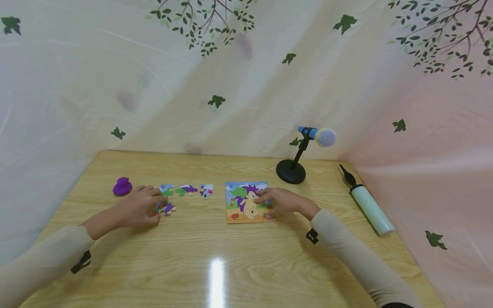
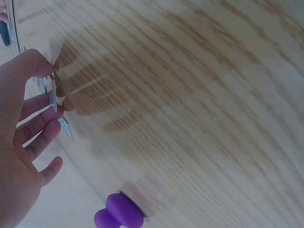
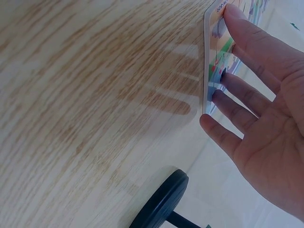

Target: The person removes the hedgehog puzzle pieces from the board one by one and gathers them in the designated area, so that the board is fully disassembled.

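My left hand (image 1: 138,205) is at the lower-left jigsaw piece (image 1: 167,209), green and purple with red flowers. Its fingertips lie right at the piece, the thumb spread apart below; in the left wrist view the fingers are only loosely bent. Above lie several more pieces in a row, among them a green and blue piece (image 1: 166,188) and a white and pink piece (image 1: 206,191). My right hand (image 1: 283,201) rests with spread fingers on the right side of the square puzzle board (image 1: 239,216), which pictures a purple-haired cartoon figure. The right thumb touches its lower right corner.
A purple rubber duck (image 1: 122,187) sits left of my left hand. Behind the right hand stands a blue toy microphone (image 1: 321,136) on a black round base (image 1: 290,172). A pale green hand pump (image 1: 371,209) lies along the table's right side. Patterned cloth hangs behind the table.
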Available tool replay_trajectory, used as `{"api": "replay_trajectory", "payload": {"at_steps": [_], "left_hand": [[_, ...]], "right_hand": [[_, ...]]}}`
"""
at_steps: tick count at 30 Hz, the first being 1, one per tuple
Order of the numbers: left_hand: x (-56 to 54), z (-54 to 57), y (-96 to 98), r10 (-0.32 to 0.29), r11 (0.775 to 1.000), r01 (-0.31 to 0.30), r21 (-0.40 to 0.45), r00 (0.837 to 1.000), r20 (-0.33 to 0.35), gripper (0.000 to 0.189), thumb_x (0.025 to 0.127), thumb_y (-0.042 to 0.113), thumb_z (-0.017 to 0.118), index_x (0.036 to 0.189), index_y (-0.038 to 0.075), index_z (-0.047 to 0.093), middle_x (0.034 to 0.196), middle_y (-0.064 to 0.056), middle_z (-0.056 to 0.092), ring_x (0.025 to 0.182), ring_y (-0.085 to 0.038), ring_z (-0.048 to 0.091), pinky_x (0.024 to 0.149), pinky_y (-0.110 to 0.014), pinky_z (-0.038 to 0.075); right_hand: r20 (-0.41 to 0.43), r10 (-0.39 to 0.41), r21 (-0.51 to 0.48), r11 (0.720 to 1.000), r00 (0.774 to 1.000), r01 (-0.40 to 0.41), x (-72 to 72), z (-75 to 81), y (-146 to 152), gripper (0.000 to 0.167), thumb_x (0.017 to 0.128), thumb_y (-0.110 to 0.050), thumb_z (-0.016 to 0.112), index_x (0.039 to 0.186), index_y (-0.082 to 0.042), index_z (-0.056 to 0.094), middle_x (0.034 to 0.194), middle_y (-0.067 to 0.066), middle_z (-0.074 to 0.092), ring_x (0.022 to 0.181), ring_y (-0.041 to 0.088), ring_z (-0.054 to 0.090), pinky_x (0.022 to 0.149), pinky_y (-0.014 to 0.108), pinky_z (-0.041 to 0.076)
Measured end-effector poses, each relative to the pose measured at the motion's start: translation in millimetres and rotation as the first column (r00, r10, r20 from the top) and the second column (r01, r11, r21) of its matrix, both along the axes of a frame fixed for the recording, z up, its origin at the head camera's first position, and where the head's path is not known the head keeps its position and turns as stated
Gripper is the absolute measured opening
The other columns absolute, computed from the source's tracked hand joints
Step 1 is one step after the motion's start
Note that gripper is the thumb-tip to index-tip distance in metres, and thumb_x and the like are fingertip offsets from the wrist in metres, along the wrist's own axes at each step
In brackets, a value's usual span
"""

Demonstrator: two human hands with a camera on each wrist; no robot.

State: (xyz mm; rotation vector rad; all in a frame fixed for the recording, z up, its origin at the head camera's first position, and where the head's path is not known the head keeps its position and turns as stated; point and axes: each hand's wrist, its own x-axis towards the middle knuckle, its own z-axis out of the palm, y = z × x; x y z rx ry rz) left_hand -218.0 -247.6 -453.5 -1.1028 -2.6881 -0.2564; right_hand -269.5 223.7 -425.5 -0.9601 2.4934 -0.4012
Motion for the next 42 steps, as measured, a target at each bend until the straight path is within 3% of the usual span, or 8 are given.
{"api": "replay_trajectory", "payload": {"at_steps": [42], "left_hand": [[-0.2,1.1,1.3,0.023,1.0,-0.023,-0.008,1.0,0.011,0.033,0.075,0.024,0.079,0.106,0.013,0.076,0.101,-0.001,0.068,0.095,-0.026,0.064,0.085,-0.056,0.051]], "right_hand": [[0.01,0.004,-0.006,1.0,1.0,-0.004,-0.3,1.0,2.0,0.06,0.089,-0.022,0.079,0.145,-0.013,0.057,0.158,0.019,0.043,0.146,0.042,0.039,0.118,0.058,0.035]]}}
